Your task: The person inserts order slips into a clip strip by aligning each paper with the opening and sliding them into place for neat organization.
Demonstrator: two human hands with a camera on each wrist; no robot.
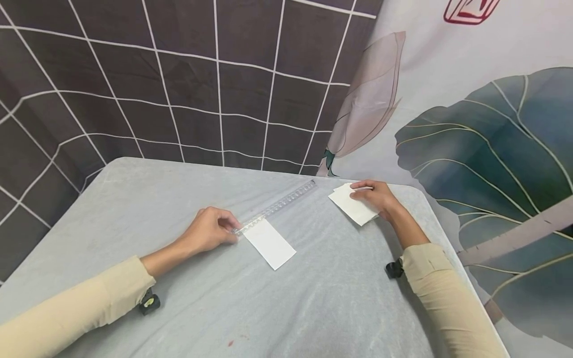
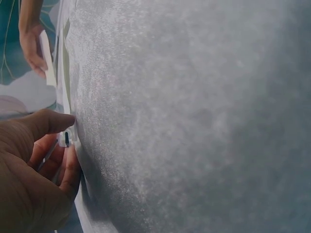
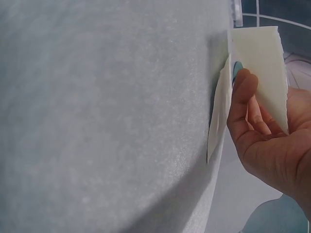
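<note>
My left hand (image 1: 210, 231) pinches the near end of a clear plastic ruler (image 1: 288, 201), which lies slantwise on the table. A white rectangular piece of paper (image 1: 272, 246) lies flat, its upper edge against the ruler. In the left wrist view, thumb and fingers grip the ruler's end (image 2: 64, 139). At the right, my right hand (image 1: 380, 199) holds a piece of paper (image 3: 265, 63) with a rough, torn-looking edge. Below it, another paper piece (image 3: 221, 111) rests on the table, slightly curled. From the head view, these two overlap.
A grey cloth covers the table (image 1: 188, 308). Behind it hangs a dark curtain with a white grid (image 1: 188, 79). To the right is a pale hanging with large leaf prints (image 1: 492, 144), close to the table's right edge.
</note>
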